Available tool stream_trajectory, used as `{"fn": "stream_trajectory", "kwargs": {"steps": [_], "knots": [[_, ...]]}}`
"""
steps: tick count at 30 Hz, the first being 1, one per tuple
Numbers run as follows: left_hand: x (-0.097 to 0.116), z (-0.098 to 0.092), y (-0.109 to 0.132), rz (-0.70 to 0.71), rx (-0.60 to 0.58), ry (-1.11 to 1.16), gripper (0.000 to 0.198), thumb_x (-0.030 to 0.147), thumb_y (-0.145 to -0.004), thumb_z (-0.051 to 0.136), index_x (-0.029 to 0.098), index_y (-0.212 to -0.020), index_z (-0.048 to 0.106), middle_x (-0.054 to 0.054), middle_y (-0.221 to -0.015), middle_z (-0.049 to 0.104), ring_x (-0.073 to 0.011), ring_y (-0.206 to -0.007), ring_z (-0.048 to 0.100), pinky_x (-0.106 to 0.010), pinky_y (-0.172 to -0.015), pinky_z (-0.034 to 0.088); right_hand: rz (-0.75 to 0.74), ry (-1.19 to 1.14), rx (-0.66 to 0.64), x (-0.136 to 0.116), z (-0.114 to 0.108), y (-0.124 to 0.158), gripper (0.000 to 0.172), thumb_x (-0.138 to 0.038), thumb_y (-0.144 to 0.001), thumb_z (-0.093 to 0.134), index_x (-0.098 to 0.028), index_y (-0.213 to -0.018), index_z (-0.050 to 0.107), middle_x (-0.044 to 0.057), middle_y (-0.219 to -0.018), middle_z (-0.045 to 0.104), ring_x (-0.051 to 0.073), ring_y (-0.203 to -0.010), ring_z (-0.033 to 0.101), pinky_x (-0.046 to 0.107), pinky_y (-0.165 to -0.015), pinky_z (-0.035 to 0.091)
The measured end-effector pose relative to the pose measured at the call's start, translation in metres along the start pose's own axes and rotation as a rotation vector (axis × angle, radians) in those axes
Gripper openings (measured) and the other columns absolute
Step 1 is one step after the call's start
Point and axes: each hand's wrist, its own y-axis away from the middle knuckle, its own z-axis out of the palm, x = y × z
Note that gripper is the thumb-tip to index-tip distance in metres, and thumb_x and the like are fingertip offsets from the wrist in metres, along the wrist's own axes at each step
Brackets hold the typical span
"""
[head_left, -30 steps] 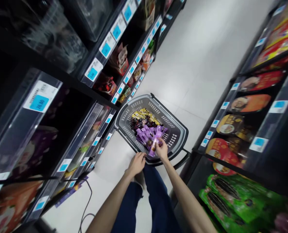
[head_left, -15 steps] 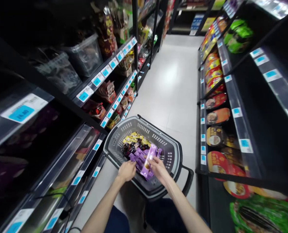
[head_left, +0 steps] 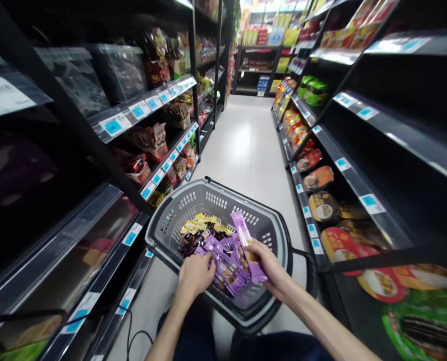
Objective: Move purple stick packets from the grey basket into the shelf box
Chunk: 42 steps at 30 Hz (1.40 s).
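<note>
A grey plastic shopping basket [head_left: 178, 203] stands on the aisle floor in front of me, filled with purple, yellow and dark snack packets [head_left: 202, 233]. My right hand [head_left: 270, 265] is closed round a long purple packet [head_left: 246, 243], lifted above the basket's contents. My left hand [head_left: 195, 273] reaches into the basket with fingers curled on the purple packets [head_left: 229, 273] lying there.
Dark shelving with blue price tags [head_left: 114, 125] runs along the left, holding bagged and boxed snacks. Shelves on the right [head_left: 321, 178] carry round bowl packs and green bags. A pale floor [head_left: 246, 145] runs down the aisle between them. A black cable [head_left: 133, 331] lies at lower left.
The view has tilted up to show the whole aisle. My right hand has lifted the purple packet higher; my left hand has moved from the basket rim into the packets.
</note>
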Motion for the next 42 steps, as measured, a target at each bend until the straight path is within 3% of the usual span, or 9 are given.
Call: {"fn": "stream_trajectory", "kwargs": {"steps": [6, 16, 22, 26, 30, 36, 42], "knots": [[-0.003, -0.01, 0.005, 0.02, 0.003, 0.06, 0.039, 0.037, -0.095, 0.037, 0.017, -0.099, 0.071, -0.015, -0.094, 0.072, -0.0293, -0.091, 0.069, -0.038, -0.081, 0.049, -0.118, 0.091, 0.035, 0.003, 0.017, 0.002, 0.038, -0.047, -0.075, 0.076, -0.016, -0.096, 0.069, 0.006, -0.078, 0.07, 0.017, -0.063, 0.061, 0.025, -0.055, 0.046], [-0.022, -0.027, 0.006, -0.013, 0.137, 0.184, 0.045, 0.04, -0.102, 0.025, 0.023, -0.114, 0.066, -0.01, -0.1, 0.073, -0.0259, -0.095, 0.069, -0.034, -0.083, 0.046, -0.15, 0.006, 0.129, 0.02, 0.053, -0.038, 0.032, -0.036, -0.066, 0.081, -0.018, -0.09, 0.07, 0.006, -0.09, 0.074, 0.015, -0.066, 0.063, 0.025, -0.056, 0.046], [-0.029, -0.023, 0.005, 0.017, 0.19, 0.327, 0.048, 0.037, -0.103, 0.021, 0.022, -0.11, 0.065, -0.009, -0.1, 0.073, -0.0235, -0.098, 0.068, -0.03, -0.083, 0.045, -0.108, 0.028, 0.046, 0.03, 0.064, -0.032, 0.034, -0.043, -0.064, 0.081, -0.016, -0.081, 0.072, 0.007, -0.081, 0.073, 0.016, -0.066, 0.062, 0.026, -0.06, 0.047], [-0.035, -0.013, 0.003, 0.023, 0.233, 0.44, 0.054, 0.037, -0.103, 0.017, 0.018, -0.104, 0.067, -0.01, -0.095, 0.073, -0.023, -0.092, 0.068, -0.03, -0.081, 0.045, -0.212, 0.067, -0.111, 0.023, 0.081, -0.037, 0.04, -0.045, -0.062, 0.083, -0.014, -0.086, 0.074, 0.006, -0.079, 0.072, 0.016, -0.07, 0.063, 0.028, -0.07, 0.048], [-0.039, -0.008, 0.005, 0.033, 0.298, 0.539, 0.058, 0.038, -0.103, 0.016, 0.017, -0.09, 0.069, -0.008, -0.078, 0.071, -0.0216, -0.082, 0.067, -0.03, -0.079, 0.045, -0.218, 0.176, -0.066, 0.016, 0.081, -0.044, 0.044, -0.048, -0.056, 0.084, -0.012, -0.078, 0.073, 0.003, -0.065, 0.069, 0.013, -0.059, 0.056, 0.026, -0.061, 0.043], [-0.043, -0.008, 0.011, 0.163, 0.369, 0.722, 0.043, 0.042, -0.1, 0.035, 0.017, -0.084, 0.067, -0.001, -0.069, 0.067, -0.0154, -0.065, 0.061, -0.024, -0.067, 0.043, -0.208, 0.211, -0.08, 0.027, 0.077, -0.048, 0.042, -0.05, -0.049, 0.084, -0.015, -0.064, 0.068, 0.005, -0.061, 0.068, 0.016, -0.058, 0.059, 0.027, -0.058, 0.044], [-0.046, -0.003, 0.01, 0.204, 0.374, 0.857, 0.029, 0.031, -0.091, 0.051, 0.013, -0.08, 0.07, 0.0, -0.061, 0.064, -0.0117, -0.056, 0.055, -0.021, -0.058, 0.04, -0.234, 0.193, -0.032, 0.045, 0.085, -0.047, 0.044, -0.042, -0.045, 0.086, -0.014, -0.073, 0.069, 0.007, -0.072, 0.072, 0.018, -0.062, 0.063, 0.028, -0.061, 0.048]]}}
